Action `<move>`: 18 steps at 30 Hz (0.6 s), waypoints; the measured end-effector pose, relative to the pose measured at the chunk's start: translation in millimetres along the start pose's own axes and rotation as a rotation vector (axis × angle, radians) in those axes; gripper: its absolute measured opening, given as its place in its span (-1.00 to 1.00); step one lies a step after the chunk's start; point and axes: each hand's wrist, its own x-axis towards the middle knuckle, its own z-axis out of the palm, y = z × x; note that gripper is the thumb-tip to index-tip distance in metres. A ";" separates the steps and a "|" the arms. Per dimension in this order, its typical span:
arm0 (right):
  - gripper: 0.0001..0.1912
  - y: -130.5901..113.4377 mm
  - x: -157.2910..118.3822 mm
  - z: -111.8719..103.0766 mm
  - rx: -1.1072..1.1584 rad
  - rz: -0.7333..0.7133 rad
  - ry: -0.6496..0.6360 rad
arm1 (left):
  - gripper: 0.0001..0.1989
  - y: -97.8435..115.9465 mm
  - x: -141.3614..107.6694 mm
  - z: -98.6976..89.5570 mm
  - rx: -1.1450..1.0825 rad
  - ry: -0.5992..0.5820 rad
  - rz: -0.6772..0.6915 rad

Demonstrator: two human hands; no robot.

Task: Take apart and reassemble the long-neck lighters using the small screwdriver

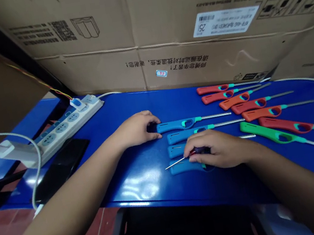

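My left hand is at the butt end of the farthest blue gas lighter, with thumb and fingers closed about it as it lies on the table. Closed round a screwdriver, my right hand is above the nearer blue lighters; the thin metal shaft points left, and part of the dark red handle shows. Below the first lighter lie a second blue lighter, a third and a fourth. My right hand partly covers these nearer ones.
Several red and orange lighters and a green lighter lie to the right on the blue table. A white power strip and a black phone-like slab are at left. Large cardboard boxes stand behind.
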 end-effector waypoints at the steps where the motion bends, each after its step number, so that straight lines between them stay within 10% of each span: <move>1: -0.88 0.8 1.4 3.3 0.017 -0.001 0.003 | -0.56 -0.2 0.7 0.4 -0.009 0.021 0.006; 4: -0.88 1.9 1.1 6.0 0.053 0.028 0.158 | -0.67 3.3 1.4 3.1 -0.122 0.109 0.037; 10: -0.87 -5.3 -9.3 -14.3 -0.122 0.125 0.883 | -0.57 27.5 -3.1 16.3 -0.817 0.348 -0.021; 18: -0.95 -17.2 -6.1 -11.6 -0.493 -0.019 0.974 | -0.52 52.0 -10.0 30.1 -1.021 0.405 0.044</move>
